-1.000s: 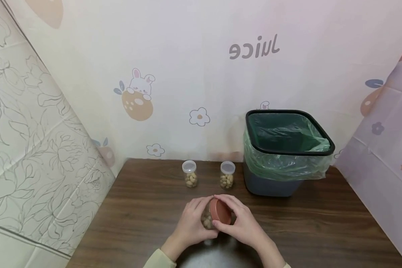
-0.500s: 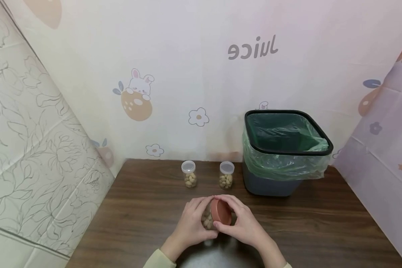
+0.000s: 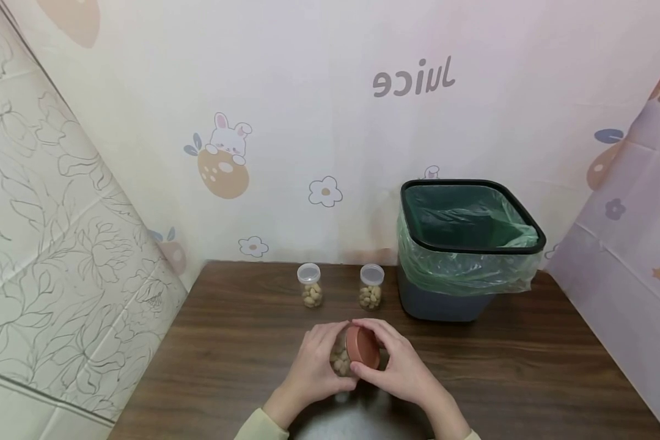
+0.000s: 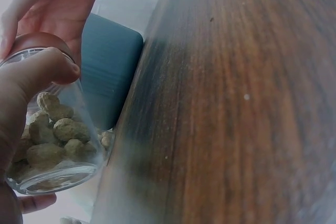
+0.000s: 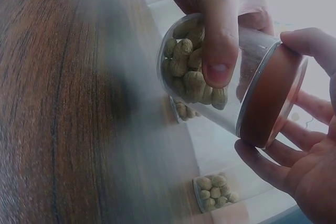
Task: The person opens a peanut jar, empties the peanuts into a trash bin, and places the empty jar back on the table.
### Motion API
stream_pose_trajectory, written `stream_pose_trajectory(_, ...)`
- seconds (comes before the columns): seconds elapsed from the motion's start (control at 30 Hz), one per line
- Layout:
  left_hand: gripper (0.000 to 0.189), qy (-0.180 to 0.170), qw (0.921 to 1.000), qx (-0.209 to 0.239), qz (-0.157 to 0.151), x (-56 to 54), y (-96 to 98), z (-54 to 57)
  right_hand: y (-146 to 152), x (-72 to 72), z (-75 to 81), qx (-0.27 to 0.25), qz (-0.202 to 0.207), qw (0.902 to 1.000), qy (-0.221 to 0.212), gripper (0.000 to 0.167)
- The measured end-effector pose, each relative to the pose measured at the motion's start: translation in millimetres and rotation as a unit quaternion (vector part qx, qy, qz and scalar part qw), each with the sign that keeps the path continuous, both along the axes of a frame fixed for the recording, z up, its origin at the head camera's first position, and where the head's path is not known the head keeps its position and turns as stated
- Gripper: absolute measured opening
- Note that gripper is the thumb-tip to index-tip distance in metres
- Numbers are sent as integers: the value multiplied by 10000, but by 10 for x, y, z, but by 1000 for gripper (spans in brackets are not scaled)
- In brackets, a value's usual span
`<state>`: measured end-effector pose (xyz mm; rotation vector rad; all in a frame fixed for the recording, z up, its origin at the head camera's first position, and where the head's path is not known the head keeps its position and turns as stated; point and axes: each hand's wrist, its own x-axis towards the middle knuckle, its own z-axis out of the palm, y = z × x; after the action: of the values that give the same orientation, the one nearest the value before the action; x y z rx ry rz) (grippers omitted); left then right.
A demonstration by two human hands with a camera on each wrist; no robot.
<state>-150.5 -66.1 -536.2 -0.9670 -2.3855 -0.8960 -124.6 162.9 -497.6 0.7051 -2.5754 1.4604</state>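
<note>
A clear jar point(image 5: 218, 114) of unshelled peanuts point(image 4: 47, 150) is held tilted above the table, its reddish-brown lid point(image 3: 363, 347) toward the right. My left hand point(image 3: 319, 363) grips the jar's body, the thumb across its side in the right wrist view. With fingertips and thumb my right hand point(image 3: 393, 363) holds the rim of the lid, which sits on the jar's mouth. Behind the hands stand two small lidded jars of peanuts, a left jar point(image 3: 311, 294) and a right jar point(image 3: 370, 296), both upright.
At the back right of the wooden table point(image 3: 242, 342) stands a bin point(image 3: 445, 299) with a black rim and a green plastic liner point(image 3: 462, 272). A printed cloth point(image 3: 286, 122) hangs behind the table, with walls at both sides.
The head view has shifted very slightly. Both hands keep their hold on the jar and lid, with no clear movement of either.
</note>
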Motion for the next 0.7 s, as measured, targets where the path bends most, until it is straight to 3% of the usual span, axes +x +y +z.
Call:
stream_pose_trajectory(0.13, 98, 42, 10000, 20, 6, -8, -7, -9, -13, 8, 6, -2, -186, 9997, -174, 76)
stream_pose_trajectory(0.33, 100, 344, 9994, -8, 71, -27, -9, -32, -79, 41, 65, 71, -992, 9938, -507, 80)
stream_pose_trajectory(0.53, 99, 463, 9987, -62, 221, -21, 2, -32, -154, 72, 129, 213, -1673, 9821, -842, 69)
stream_pose_trajectory(0.7, 100, 616, 9975, -129, 328, -17, 5, -34, -196, 92, 159, 385, -1896, 9745, -1140, 68)
